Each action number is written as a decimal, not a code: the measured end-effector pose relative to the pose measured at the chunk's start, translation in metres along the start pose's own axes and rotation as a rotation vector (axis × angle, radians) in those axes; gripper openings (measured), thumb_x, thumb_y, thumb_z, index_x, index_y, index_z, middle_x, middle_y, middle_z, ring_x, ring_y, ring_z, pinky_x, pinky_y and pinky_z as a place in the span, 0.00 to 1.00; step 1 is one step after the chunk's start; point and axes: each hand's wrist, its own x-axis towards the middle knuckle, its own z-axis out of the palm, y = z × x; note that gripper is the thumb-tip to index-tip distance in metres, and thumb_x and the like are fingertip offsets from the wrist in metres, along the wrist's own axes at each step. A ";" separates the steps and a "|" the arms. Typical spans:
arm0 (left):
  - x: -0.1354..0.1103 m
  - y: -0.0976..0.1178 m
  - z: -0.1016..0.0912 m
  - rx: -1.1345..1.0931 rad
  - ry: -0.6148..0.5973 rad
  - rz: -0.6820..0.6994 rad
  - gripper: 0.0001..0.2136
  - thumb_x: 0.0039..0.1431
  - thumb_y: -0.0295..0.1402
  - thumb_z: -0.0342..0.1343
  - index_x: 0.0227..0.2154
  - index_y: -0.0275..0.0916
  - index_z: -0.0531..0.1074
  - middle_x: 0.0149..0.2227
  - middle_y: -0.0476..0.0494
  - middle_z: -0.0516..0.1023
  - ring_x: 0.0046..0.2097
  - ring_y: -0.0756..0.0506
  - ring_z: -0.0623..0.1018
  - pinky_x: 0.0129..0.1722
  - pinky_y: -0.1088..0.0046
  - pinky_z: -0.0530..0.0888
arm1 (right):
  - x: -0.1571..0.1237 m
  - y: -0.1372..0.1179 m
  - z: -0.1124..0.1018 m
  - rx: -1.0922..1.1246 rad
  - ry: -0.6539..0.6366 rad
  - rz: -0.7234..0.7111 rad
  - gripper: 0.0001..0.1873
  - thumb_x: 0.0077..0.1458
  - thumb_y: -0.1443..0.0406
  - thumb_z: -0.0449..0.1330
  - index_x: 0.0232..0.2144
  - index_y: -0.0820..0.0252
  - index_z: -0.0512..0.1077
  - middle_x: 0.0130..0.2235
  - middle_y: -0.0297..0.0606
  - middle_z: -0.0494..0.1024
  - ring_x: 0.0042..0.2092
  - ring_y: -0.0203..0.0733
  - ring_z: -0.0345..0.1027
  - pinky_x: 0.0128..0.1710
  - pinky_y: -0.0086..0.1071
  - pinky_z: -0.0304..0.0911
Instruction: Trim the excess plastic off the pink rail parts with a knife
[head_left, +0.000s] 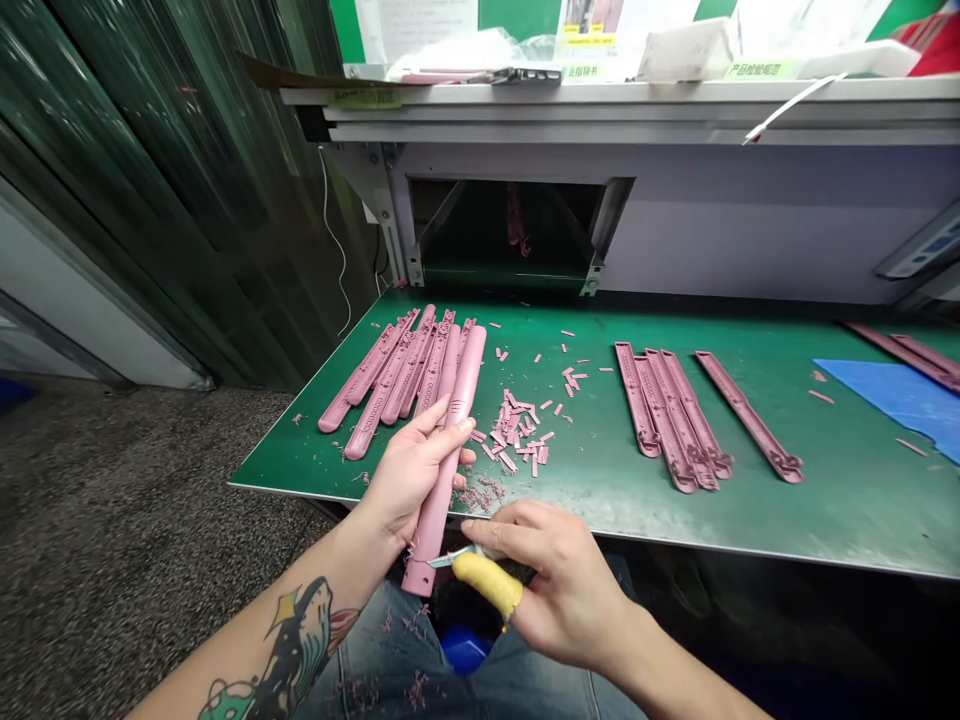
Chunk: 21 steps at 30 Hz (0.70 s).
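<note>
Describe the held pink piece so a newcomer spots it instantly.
Find the green table; at its near edge is the left hand. It grips a long pink piece, a blade at its lower end: the only such piece held.

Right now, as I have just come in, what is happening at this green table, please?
A person's left hand holds a long pink part, and the right hand holds a small blade at its near end. Similar parts lie on the green table in a left group and a right group, with small pink pieces between.
</note>
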 end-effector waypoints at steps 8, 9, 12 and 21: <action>0.012 -0.017 0.026 0.124 0.068 0.090 0.24 0.57 0.30 0.58 0.57 0.40 0.62 0.39 0.45 0.75 0.31 0.53 0.75 0.27 0.81 0.74 | 0.005 0.016 0.004 0.129 0.375 0.121 0.20 0.55 0.61 0.63 0.50 0.56 0.71 0.35 0.39 0.75 0.34 0.39 0.68 0.34 0.32 0.64; 0.016 -0.024 0.033 0.154 0.080 0.115 0.23 0.60 0.32 0.55 0.58 0.39 0.61 0.39 0.44 0.75 0.33 0.53 0.76 0.31 0.79 0.75 | 0.010 0.019 0.003 0.276 0.329 0.228 0.21 0.55 0.60 0.62 0.50 0.58 0.70 0.34 0.38 0.75 0.32 0.38 0.67 0.33 0.31 0.64; 0.041 -0.039 0.051 0.303 0.077 0.195 0.19 0.65 0.39 0.48 0.55 0.37 0.63 0.42 0.41 0.75 0.37 0.48 0.77 0.36 0.68 0.76 | 0.024 0.039 -0.015 0.575 0.126 0.478 0.20 0.55 0.53 0.60 0.43 0.62 0.71 0.28 0.35 0.74 0.26 0.35 0.66 0.27 0.27 0.62; 0.163 0.017 0.052 0.925 0.058 0.267 0.17 0.61 0.37 0.54 0.51 0.37 0.67 0.52 0.38 0.71 0.48 0.41 0.74 0.45 0.56 0.74 | -0.008 0.108 -0.115 -0.445 0.283 0.793 0.07 0.50 0.65 0.57 0.31 0.60 0.73 0.32 0.42 0.77 0.32 0.45 0.69 0.28 0.31 0.54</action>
